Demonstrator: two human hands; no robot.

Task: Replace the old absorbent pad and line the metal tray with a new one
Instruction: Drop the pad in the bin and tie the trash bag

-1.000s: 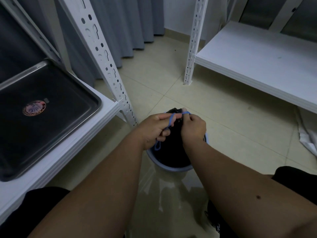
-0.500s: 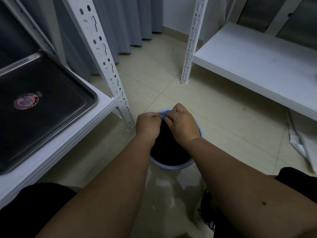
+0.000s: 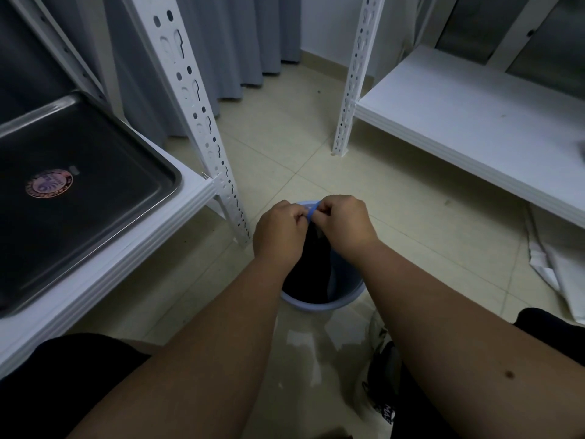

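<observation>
**Two hands at the bin: tray bare, new pad not yet laid**

Two hands meet over a round blue bin [image 3: 319,301] standing on the tiled floor [image 3: 395,198], just beside the foot of the near shelf post [image 3: 202,122]. The left hand [image 3: 280,231] and the right hand [image 3: 343,223] are both curled, knuckles up, their fingertips pinching a thin blue strip [image 3: 311,212] between them at the far rim of the bin. Each grip is closed on that strip (it appears to be the drawstring or handle of the dark bag [image 3: 308,274] lining the bin, though this cannot be confirmed). Both forearms reach forward and down from the lower edge of the view, converging at the bin.

The metal tray [image 3: 95,198] lies on the white shelf [image 3: 133,264] at the left, its near right corner close to the shelf's front corner. Its floor shows only a round sticker [image 3: 49,182]; no pad lies in it. Judging from this, the old pad has been removed, and presumably sits in the bag, whose contents are hidden. The lining step remains wholly undone.

White sheet material [image 3: 557,274] lies on the floor under the front edge of the right-hand shelf [image 3: 474,122]; whether it is the new pad cannot be told.
</observation>
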